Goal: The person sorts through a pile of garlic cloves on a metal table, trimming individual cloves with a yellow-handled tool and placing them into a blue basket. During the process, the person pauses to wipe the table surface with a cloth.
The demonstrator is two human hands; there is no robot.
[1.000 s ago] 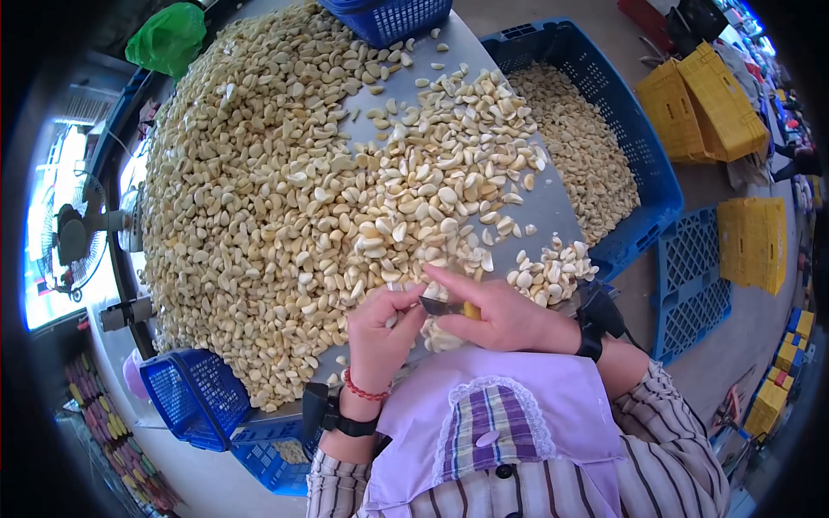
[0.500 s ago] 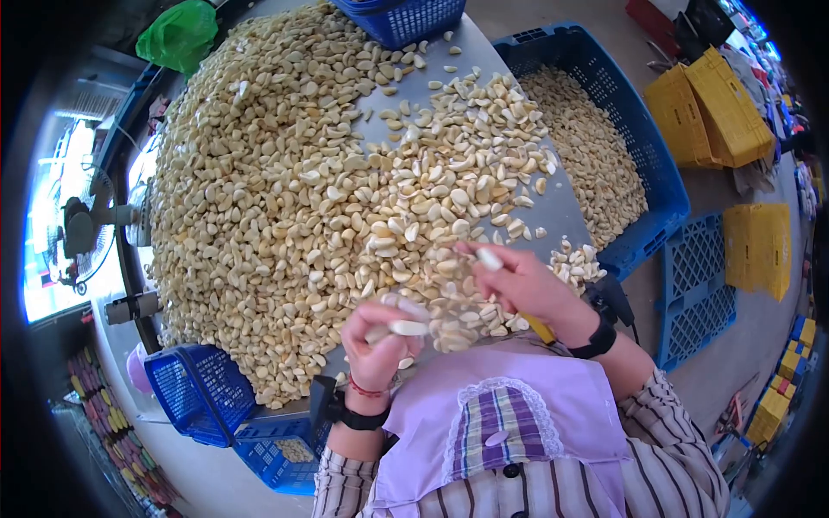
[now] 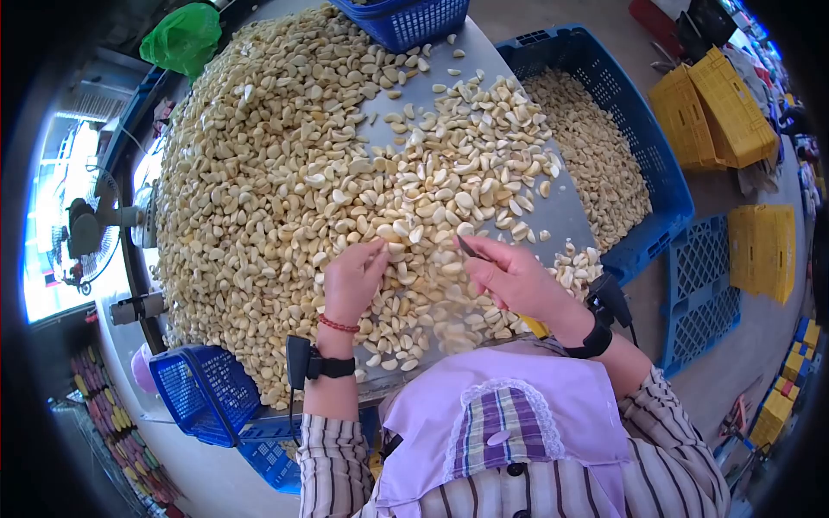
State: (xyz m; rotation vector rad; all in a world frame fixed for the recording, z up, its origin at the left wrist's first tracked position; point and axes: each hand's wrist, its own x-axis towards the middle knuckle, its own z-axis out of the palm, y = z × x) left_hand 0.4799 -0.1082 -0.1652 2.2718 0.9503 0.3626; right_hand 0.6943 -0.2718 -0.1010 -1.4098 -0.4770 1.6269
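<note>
Pale peeled cloves (image 3: 259, 198), which look like garlic, are heaped over a metal table (image 3: 566, 203). My left hand (image 3: 352, 274) rests at the near part of the heap, its thumb and fingertips pinched at a clove (image 3: 389, 234). To its right my right hand (image 3: 505, 272) is closed around a small dark blade (image 3: 467, 248), with the tip pointing up and left. Some cloves between and below the hands are smeared by motion. The two hands are apart.
A large blue crate (image 3: 678, 186) of cloves stands right of the table. Blue baskets sit at the top (image 3: 414, 26) and lower left (image 3: 194, 388). Yellow crates (image 3: 730, 108), a blue pallet (image 3: 704, 285), a green bag (image 3: 181, 39) and a fan (image 3: 91, 229) surround it.
My left hand has moved up and left to the heap, and the white clove seen at it is gone. The white piece at my right hand is gone too; the dark blade now shows.
</note>
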